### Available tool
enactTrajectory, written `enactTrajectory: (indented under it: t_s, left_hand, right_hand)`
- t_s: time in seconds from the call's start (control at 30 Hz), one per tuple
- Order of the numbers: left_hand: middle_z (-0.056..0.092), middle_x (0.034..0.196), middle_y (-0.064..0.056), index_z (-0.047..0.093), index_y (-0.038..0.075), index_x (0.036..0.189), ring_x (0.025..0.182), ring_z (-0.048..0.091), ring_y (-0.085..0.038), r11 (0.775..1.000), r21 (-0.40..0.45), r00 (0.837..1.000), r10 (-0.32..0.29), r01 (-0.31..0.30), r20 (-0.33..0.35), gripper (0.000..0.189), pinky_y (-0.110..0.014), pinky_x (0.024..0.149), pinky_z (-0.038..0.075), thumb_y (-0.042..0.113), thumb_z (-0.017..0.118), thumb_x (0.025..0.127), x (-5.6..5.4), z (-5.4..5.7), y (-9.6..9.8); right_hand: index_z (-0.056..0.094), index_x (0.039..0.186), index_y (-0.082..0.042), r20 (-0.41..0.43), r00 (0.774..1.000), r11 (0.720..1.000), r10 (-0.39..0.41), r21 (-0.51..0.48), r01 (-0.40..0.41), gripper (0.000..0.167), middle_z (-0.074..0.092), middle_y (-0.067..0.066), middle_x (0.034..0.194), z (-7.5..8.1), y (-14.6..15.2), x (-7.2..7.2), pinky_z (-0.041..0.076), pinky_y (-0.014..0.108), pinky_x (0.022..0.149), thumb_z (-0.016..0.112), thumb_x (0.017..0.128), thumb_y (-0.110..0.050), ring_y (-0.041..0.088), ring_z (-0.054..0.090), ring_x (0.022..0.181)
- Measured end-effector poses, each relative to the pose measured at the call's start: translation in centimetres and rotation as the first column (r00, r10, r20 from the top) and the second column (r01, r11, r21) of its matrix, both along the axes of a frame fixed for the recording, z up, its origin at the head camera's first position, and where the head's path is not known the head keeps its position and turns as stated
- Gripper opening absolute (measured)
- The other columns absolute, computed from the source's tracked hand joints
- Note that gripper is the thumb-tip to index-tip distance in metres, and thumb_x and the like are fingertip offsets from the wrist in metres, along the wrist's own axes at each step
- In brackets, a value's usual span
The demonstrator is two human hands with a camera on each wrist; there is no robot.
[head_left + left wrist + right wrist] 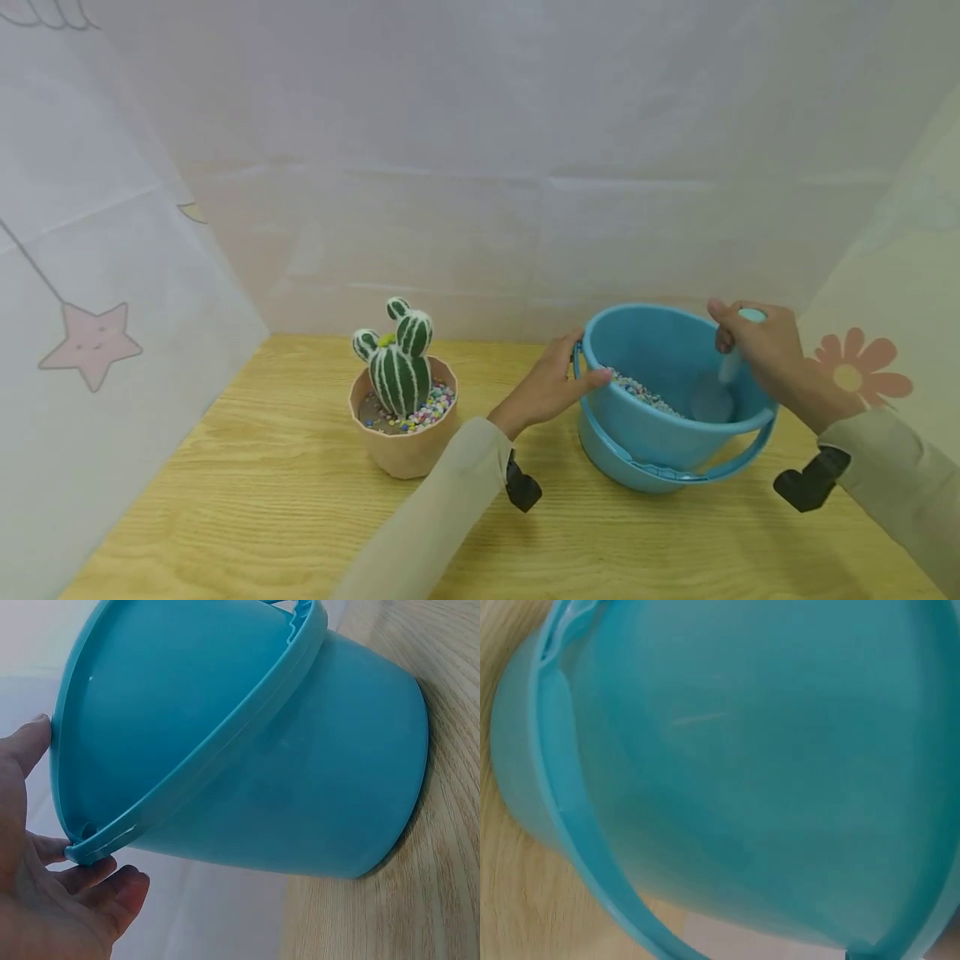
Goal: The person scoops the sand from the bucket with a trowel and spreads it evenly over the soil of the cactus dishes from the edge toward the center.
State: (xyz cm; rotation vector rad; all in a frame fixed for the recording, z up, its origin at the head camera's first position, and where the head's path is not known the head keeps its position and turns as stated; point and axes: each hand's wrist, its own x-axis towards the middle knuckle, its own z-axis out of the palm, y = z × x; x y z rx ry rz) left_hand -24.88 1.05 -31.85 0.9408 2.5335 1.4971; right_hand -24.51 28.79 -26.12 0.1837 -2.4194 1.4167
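A blue bucket stands on the wooden table, its handle hanging down over the front. Small multicoloured pebbles lie inside it toward the left. My left hand holds the bucket's left rim, thumb at the near side; in the left wrist view its fingers reach below the handle joint. Over the right rim, my right hand grips the pale green handle of a small shovel, whose translucent blade is down in the bucket. Mostly bucket wall fills the right wrist view, and the shovel is hidden there.
Left of the bucket stands a peach pot holding a knitted cactus. Colourful pebbles cover part of its surface, with a grey-brown patch at left. Pale sheets enclose the table's back and sides.
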Motion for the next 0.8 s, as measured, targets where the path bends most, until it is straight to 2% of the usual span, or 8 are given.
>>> enactTrajectory:
  t_s: [0.23, 0.3, 0.37, 0.43, 0.53, 0.63, 0.77, 0.8]
  left_hand:
    - [0.03, 0.152, -0.006, 0.018, 0.021, 0.154, 0.136, 0.036, -0.022, 1.0, -0.011, 1.0, 0.02, -0.02, 0.005, 0.076, -0.044, 0.103, 0.042, 0.051, 0.052, 0.093, 0.1, 0.0, 0.3]
    - [0.032, 0.151, -0.006, 0.019, 0.022, 0.154, 0.134, 0.039, -0.022, 0.999, -0.014, 0.999, 0.035, -0.035, -0.001, 0.074, -0.043, 0.101, 0.043, 0.05, 0.053, 0.093, 0.1, -0.1, 0.3]
    - [0.033, 0.15, -0.006, 0.02, 0.024, 0.153, 0.133, 0.04, -0.022, 0.999, -0.014, 0.999, 0.052, -0.052, -0.005, 0.074, -0.043, 0.1, 0.044, 0.049, 0.054, 0.093, 0.0, -0.2, 0.5]
    - [0.034, 0.15, -0.005, 0.021, 0.025, 0.153, 0.133, 0.04, -0.022, 0.998, -0.011, 0.998, 0.068, -0.068, -0.007, 0.074, -0.043, 0.1, 0.045, 0.049, 0.055, 0.093, -0.1, -0.3, 0.6]
    - [0.035, 0.151, -0.004, 0.022, 0.025, 0.153, 0.133, 0.04, -0.022, 0.996, -0.005, 0.996, 0.086, -0.086, -0.015, 0.074, -0.043, 0.1, 0.045, 0.049, 0.057, 0.092, -0.2, -0.4, 0.7]
    - [0.036, 0.15, -0.003, 0.023, 0.025, 0.152, 0.133, 0.041, -0.022, 0.995, 0.0, 0.995, 0.097, -0.097, -0.02, 0.074, -0.042, 0.099, 0.045, 0.048, 0.059, 0.091, -0.3, -0.4, 0.7]
    - [0.037, 0.149, -0.002, 0.025, 0.024, 0.152, 0.131, 0.042, -0.02, 0.996, 0.013, 0.995, 0.093, -0.093, -0.019, 0.074, -0.04, 0.098, 0.046, 0.047, 0.06, 0.091, -0.3, -0.4, 0.7]
    - [0.038, 0.148, -0.002, 0.025, 0.024, 0.152, 0.131, 0.042, -0.02, 0.996, 0.017, 0.996, 0.089, -0.089, -0.017, 0.074, -0.04, 0.098, 0.046, 0.047, 0.06, 0.091, -0.3, -0.4, 0.7]
  right_hand:
    - [0.051, 0.056, -0.001, 0.025, 1.0, 0.999, 0.002, 0.033, -0.003, 0.056, 0.051, -0.002, 0.052, -0.3, -0.1, 0.2, 0.04, 0.024, 0.061, 0.053, 0.097, -0.038, 0.015, 0.049, 0.059]
    - [0.051, 0.055, -0.003, 0.057, 0.998, 1.0, 0.004, 0.002, -0.004, 0.055, 0.05, -0.002, 0.051, -0.3, -0.1, 0.3, 0.04, 0.024, 0.06, 0.052, 0.097, -0.038, 0.015, 0.049, 0.058]
    - [0.05, 0.054, -0.007, 0.098, 0.995, 0.997, 0.023, -0.075, -0.016, 0.052, 0.048, -0.003, 0.051, -0.2, -0.1, 0.5, 0.04, 0.025, 0.058, 0.053, 0.097, -0.036, 0.015, 0.048, 0.056]
    - [0.05, 0.054, -0.009, 0.144, 0.987, 0.976, 0.078, -0.212, -0.047, 0.049, 0.047, -0.002, 0.052, -0.1, -0.2, 0.7, 0.04, 0.026, 0.055, 0.055, 0.097, -0.031, 0.015, 0.046, 0.055]
    - [0.049, 0.054, -0.012, 0.194, 0.971, 0.925, 0.142, -0.374, -0.061, 0.046, 0.047, -0.002, 0.052, 0.0, -0.6, 1.1, 0.039, 0.026, 0.054, 0.057, 0.096, -0.028, 0.015, 0.045, 0.053]
    - [0.047, 0.053, -0.013, 0.22, 0.958, 0.884, 0.183, -0.463, -0.063, 0.046, 0.046, -0.002, 0.053, 0.1, -1.2, 1.5, 0.039, 0.027, 0.054, 0.057, 0.096, -0.029, 0.015, 0.045, 0.054]
    - [0.047, 0.054, -0.013, 0.206, 0.954, 0.824, 0.216, -0.562, -0.066, 0.045, 0.044, 0.0, 0.054, 0.2, -1.6, 1.8, 0.038, 0.028, 0.054, 0.058, 0.095, -0.028, 0.015, 0.043, 0.053]
    - [0.047, 0.054, -0.013, 0.203, 0.954, 0.822, 0.22, -0.566, -0.07, 0.045, 0.044, 0.0, 0.054, 0.2, -1.6, 1.9, 0.038, 0.028, 0.053, 0.058, 0.095, -0.027, 0.016, 0.043, 0.053]
